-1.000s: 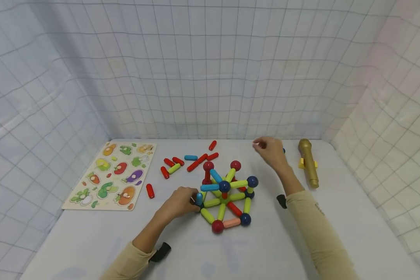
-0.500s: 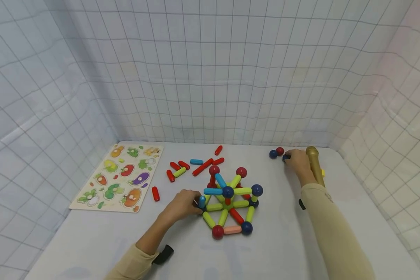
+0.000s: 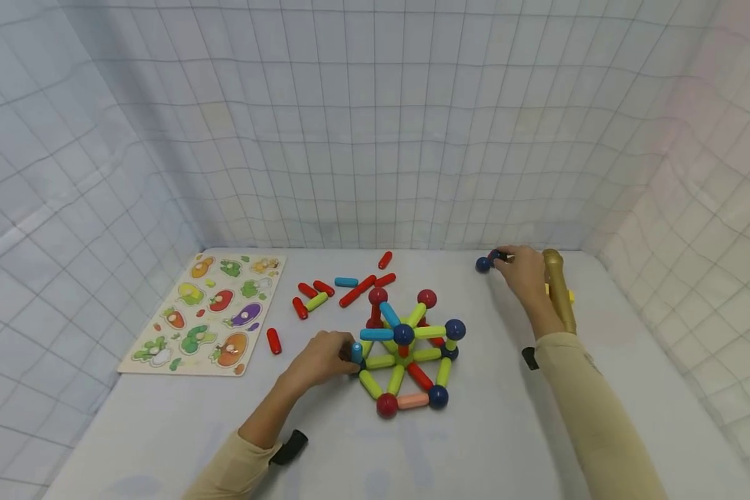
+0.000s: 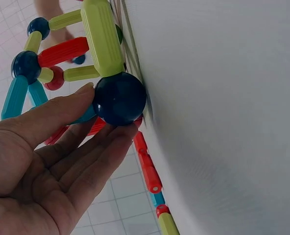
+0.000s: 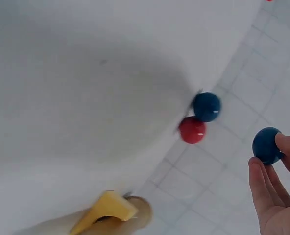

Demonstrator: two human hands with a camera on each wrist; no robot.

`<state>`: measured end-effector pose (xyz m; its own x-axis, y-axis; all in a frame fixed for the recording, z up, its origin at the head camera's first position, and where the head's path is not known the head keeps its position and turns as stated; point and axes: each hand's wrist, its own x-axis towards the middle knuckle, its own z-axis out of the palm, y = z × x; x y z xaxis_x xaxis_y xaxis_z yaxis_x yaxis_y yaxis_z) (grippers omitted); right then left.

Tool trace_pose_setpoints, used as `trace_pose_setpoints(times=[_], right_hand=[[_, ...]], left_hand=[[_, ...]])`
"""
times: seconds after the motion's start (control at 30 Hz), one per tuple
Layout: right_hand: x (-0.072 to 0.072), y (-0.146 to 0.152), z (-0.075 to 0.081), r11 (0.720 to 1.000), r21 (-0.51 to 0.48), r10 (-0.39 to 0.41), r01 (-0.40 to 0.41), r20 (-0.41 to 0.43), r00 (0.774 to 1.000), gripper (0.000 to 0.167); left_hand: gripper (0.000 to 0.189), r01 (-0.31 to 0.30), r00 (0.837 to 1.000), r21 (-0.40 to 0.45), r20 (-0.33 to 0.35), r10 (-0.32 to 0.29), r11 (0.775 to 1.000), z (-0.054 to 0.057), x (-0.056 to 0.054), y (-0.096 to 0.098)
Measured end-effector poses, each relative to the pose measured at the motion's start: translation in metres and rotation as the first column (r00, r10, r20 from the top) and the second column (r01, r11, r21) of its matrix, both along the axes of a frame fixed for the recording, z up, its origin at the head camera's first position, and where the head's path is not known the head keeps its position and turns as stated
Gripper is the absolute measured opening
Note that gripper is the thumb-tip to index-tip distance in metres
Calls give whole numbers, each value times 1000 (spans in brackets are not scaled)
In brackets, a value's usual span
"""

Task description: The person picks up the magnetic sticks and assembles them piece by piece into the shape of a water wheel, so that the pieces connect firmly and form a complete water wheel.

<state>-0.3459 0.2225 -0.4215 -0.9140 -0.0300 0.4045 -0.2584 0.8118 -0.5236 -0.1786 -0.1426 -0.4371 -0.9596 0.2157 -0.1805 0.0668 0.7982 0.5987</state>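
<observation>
My left hand (image 3: 325,360) pinches a dark blue ball (image 4: 120,99) at the left corner of a magnetic stick-and-ball structure (image 3: 395,382). A short blue stick (image 3: 357,352) stands up from that ball. The structure joins lime, red, blue and pink sticks with red and dark blue balls. At the back right, my right hand (image 3: 525,278) holds a loose dark blue ball (image 5: 266,146) between thumb and fingertips, lifted off the table. Close by, another dark blue ball (image 5: 206,106) and a red ball (image 5: 192,129) sit touching on the table.
Several loose red, blue and lime sticks (image 3: 352,296) lie behind and left of the structure. A vegetable puzzle board (image 3: 184,292) is at the left. A gold toy microphone (image 3: 557,288) with a yellow piece (image 5: 110,211) lies beside my right forearm. Grid-patterned curtains surround the table.
My right hand reached out to the back right, took hold of a dark blue ball, and has shifted slightly left with it. My left hand stays on the structure's corner ball.
</observation>
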Motion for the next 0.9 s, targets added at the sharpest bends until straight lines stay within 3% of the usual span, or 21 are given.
trace_pose_setpoints(times=[0.1,0.2,0.27,0.33,0.4,0.43,0.5,0.57,0.67,0.8,0.9], right_hand=[[25,-27,29,995,-14,96,-99,-146,985,27],[59,-66,56,955,25,292,-294,-232,928,26],[82,-94,67,885,103,464,-454,-253,849,27],[104,-121,74,779,188,627,-599,-220,747,29],[120,-144,75,672,253,739,-696,-157,655,29],[126,-154,74,627,283,774,-726,-124,620,29],[134,-169,71,560,320,816,-764,-52,576,28],[137,-179,66,522,337,828,-783,17,560,28],[139,-187,61,495,365,816,-788,115,566,27],[140,-189,58,498,390,784,-775,180,594,27],[140,-189,58,504,384,775,-774,194,601,28]], left_hand=[[28,-2,1000,-2,1,2,1000,1,-1,-1],[28,-3,1000,-4,1,3,1000,3,-2,-3],[28,-5,1000,-3,2,5,1000,3,-3,-4],[28,-1,1000,-1,-1,1,1000,3,-3,-4],[28,5,1000,4,-4,-5,1000,3,-3,-5],[29,6,1000,10,-5,-6,1000,2,-3,-5],[33,9,1000,32,-14,-9,999,1,-3,-4],[37,7,1000,51,-22,-5,999,0,-1,-4],[42,-5,1000,63,-19,7,998,-2,-1,-4],[40,-10,1000,46,5,10,999,-2,-2,-4],[40,-3,1000,46,9,2,999,-1,-2,-5]])
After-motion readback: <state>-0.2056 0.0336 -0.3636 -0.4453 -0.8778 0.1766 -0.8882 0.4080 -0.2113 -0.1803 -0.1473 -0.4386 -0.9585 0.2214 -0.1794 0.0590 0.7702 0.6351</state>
